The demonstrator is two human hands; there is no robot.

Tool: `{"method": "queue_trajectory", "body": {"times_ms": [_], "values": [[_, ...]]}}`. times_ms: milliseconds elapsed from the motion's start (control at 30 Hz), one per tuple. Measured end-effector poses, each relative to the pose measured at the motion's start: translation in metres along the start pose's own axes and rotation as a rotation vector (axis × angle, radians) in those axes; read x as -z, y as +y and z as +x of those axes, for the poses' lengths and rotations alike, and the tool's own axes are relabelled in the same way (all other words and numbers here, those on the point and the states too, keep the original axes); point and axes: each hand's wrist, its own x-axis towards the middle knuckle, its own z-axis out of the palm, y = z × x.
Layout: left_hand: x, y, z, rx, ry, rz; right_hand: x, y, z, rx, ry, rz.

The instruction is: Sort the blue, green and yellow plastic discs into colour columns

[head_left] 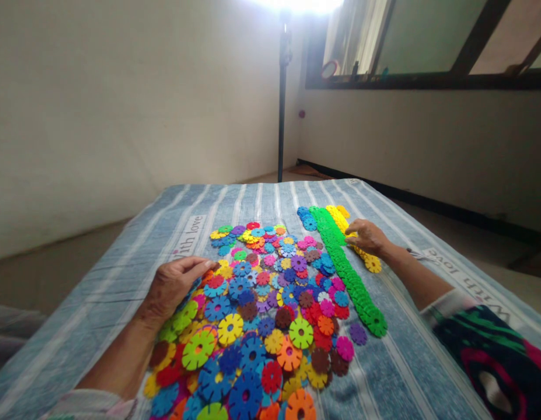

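Note:
A wide heap of notched plastic snowflake discs (230, 329) in many colours lies on the cloth in front of me. My left hand (176, 287) rests at the heap's left edge, thumb and fingers drawn together; what they pinch is too small to make out. Right of the heap run overlapping rows of discs: a long green row (346, 268), a short blue row (309, 221) and a yellow row (367, 259). Over the yellow row is my right hand (369, 236), its fingertips closed on a yellow disc (351, 234) and partly covering that row.
A blue-and-white striped cloth (134, 274) with printed lettering covers the table-like surface. Beyond its far edge stands a black lamp pole (282, 111) with a bright light on top. Pale walls and a dark-framed window (419, 76) surround the corner.

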Motion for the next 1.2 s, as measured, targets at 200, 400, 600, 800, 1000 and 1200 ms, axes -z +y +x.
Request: {"method": "queue_trajectory", "body": {"times_ms": [200, 400, 600, 800, 1000, 1200], "values": [[-0.001, -0.006, 0.003, 0.012, 0.006, -0.001, 0.004, 0.0, 0.0, -0.065, 0.061, 0.009], [-0.001, -0.01, 0.001, -0.001, 0.003, 0.001, 0.014, -0.016, -0.001, -0.062, 0.103, 0.046], [-0.001, -0.012, -0.002, -0.045, 0.013, -0.013, 0.014, -0.075, 0.009, 0.122, 0.121, 0.157], [-0.001, -0.012, -0.003, -0.071, 0.0, -0.025, 0.004, -0.167, 0.026, 0.298, 0.005, 0.166], [-0.002, -0.015, -0.002, -0.058, -0.013, -0.054, -0.013, -0.239, 0.044, 0.412, -0.129, 0.037], [-0.003, -0.021, -0.002, -0.058, -0.029, -0.095, -0.03, -0.262, 0.053, 0.399, -0.131, -0.005]]}}
